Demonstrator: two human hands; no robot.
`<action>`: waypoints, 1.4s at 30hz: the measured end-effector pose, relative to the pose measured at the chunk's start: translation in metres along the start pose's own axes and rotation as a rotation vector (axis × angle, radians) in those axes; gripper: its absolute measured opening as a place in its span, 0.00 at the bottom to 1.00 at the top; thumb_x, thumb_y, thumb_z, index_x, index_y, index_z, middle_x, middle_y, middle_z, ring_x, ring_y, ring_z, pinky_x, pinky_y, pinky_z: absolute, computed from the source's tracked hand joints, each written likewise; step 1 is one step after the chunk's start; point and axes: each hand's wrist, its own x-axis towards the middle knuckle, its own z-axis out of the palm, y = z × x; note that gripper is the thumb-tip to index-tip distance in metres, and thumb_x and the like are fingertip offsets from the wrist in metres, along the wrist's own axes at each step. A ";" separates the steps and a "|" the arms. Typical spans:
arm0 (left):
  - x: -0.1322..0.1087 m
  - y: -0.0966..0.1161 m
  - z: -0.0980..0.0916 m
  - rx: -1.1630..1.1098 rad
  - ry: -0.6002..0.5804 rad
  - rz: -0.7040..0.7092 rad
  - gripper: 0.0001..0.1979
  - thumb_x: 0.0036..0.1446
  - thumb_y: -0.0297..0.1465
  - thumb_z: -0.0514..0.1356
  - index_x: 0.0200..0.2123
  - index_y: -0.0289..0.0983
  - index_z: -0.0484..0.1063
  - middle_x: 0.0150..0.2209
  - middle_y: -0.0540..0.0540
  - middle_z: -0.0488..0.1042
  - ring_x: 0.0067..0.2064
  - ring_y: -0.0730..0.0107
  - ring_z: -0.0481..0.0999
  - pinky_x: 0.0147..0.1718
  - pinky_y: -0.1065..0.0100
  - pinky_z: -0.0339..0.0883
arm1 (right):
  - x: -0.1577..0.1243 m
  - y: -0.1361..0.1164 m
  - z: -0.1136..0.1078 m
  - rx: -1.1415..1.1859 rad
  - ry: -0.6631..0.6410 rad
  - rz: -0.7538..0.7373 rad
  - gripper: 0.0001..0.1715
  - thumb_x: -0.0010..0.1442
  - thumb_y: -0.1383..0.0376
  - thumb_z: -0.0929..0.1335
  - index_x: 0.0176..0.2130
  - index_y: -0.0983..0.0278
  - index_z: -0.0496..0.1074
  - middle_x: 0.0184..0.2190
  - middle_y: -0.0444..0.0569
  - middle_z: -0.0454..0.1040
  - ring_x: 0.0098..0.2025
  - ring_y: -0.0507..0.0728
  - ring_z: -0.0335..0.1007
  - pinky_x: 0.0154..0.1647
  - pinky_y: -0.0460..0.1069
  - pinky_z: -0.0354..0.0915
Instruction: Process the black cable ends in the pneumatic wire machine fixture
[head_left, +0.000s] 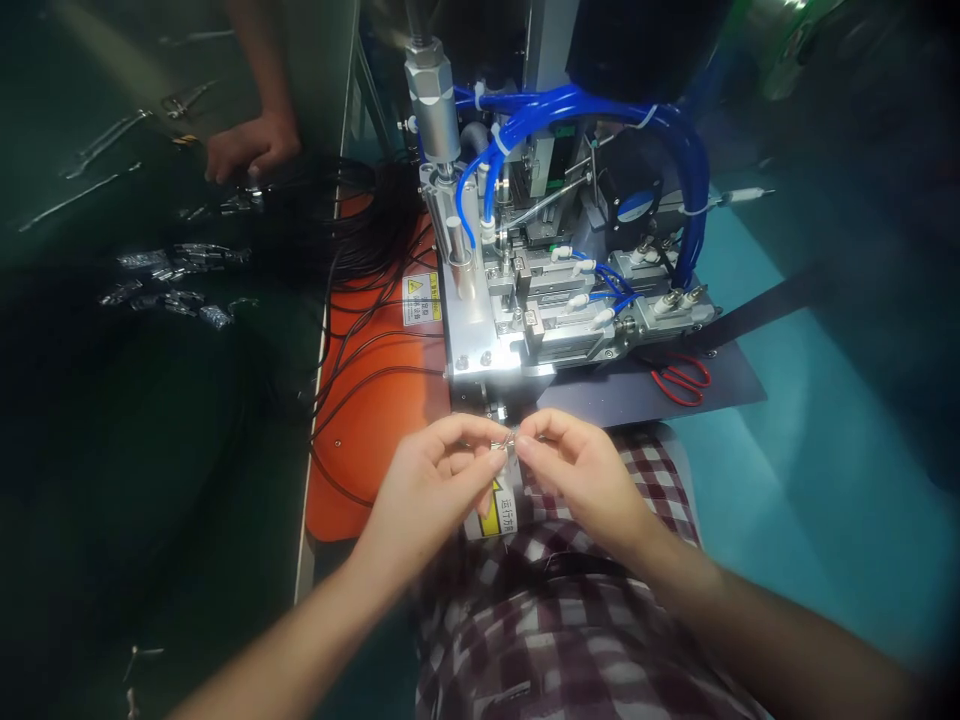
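Note:
Both hands meet in front of the machine's near edge, above the checkered cloth. My left hand is closed in a pinch, thumb against forefinger, on a small thin metallic piece. From the right, the fingertips of my right hand pinch at the same spot, and what they hold is too small to name. Just beneath the hands is a yellow and white label. A metal machine with blue tubes stands right behind them.
An orange base with black cables lies left of the machine. Red-handled scissors rest on a dark plate at right. Another person's hand is on the dark table at upper left, near small bagged parts.

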 end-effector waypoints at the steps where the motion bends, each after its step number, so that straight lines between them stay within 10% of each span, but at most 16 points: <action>1: 0.000 0.000 -0.001 -0.008 -0.008 -0.002 0.09 0.54 0.35 0.63 0.37 0.37 0.74 0.17 0.55 0.64 0.19 0.81 0.60 0.17 0.78 0.52 | 0.000 -0.001 0.000 0.007 -0.005 0.003 0.14 0.56 0.55 0.70 0.30 0.63 0.66 0.15 0.35 0.54 0.17 0.46 0.46 0.15 0.43 0.48; 13: 0.005 0.007 -0.013 -0.204 -0.277 -0.102 0.09 0.61 0.36 0.57 0.41 0.38 0.71 0.15 0.56 0.62 0.17 0.80 0.60 0.19 0.74 0.48 | 0.001 -0.005 -0.001 0.041 -0.130 -0.005 0.15 0.56 0.54 0.70 0.31 0.63 0.66 0.15 0.34 0.55 0.16 0.45 0.46 0.15 0.43 0.46; 18: 0.006 0.007 -0.012 -0.227 -0.207 -0.087 0.12 0.55 0.35 0.63 0.43 0.39 0.70 0.25 0.54 0.68 0.18 0.83 0.61 0.17 0.76 0.47 | 0.001 -0.007 -0.001 0.020 -0.084 -0.065 0.14 0.56 0.57 0.70 0.29 0.64 0.67 0.19 0.36 0.59 0.18 0.45 0.49 0.18 0.43 0.50; 25: 0.005 0.003 -0.005 -0.082 -0.050 -0.096 0.10 0.56 0.36 0.63 0.31 0.35 0.70 0.14 0.57 0.59 0.17 0.83 0.54 0.17 0.76 0.47 | 0.000 -0.006 -0.001 -0.007 -0.060 -0.106 0.10 0.57 0.61 0.69 0.29 0.65 0.68 0.22 0.39 0.63 0.21 0.46 0.54 0.21 0.43 0.55; 42: -0.001 0.005 -0.004 0.039 -0.054 0.032 0.09 0.55 0.34 0.63 0.34 0.37 0.66 0.17 0.57 0.63 0.20 0.83 0.61 0.19 0.80 0.55 | 0.016 -0.018 -0.021 -0.173 -0.244 -0.008 0.07 0.56 0.65 0.68 0.28 0.66 0.69 0.23 0.41 0.65 0.23 0.47 0.54 0.23 0.44 0.52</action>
